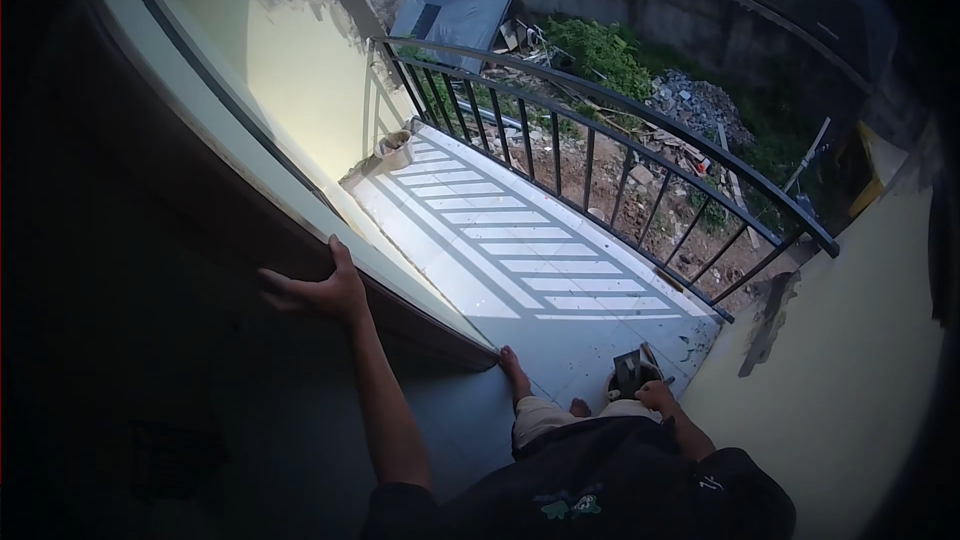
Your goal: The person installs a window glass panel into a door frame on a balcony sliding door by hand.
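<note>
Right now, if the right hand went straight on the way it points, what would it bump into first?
The dark flat tool right in front of the right hand; they seem to touch. Beyond it lies the tiled balcony floor, though depth is unclear.

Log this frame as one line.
left hand: grips door edge | right hand: holds trowel, low by balcony wall | bare foot on tiled floor

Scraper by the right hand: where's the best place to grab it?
Grab the scraper by its narrow handle end, the part nearest the person, where the right hand holds it. Come in from the near side, because the wide flat blade points away over the balcony floor and probably offers nothing to wrap fingers around. The left hand grips the door.
</note>
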Motion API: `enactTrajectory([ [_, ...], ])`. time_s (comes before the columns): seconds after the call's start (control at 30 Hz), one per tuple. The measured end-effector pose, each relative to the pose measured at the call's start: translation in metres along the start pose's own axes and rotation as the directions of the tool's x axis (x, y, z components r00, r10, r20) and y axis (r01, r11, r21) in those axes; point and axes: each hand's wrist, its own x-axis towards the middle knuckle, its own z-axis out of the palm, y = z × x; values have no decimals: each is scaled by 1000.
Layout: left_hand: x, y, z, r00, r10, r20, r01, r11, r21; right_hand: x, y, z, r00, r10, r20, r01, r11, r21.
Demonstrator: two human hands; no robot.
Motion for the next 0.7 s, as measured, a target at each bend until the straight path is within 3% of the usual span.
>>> enactTrajectory([
  [0.7,1,2,-1,1000,24,-15,-23,1000,20,1,-1,2,1000,-5,-5,5,1000,20],
])
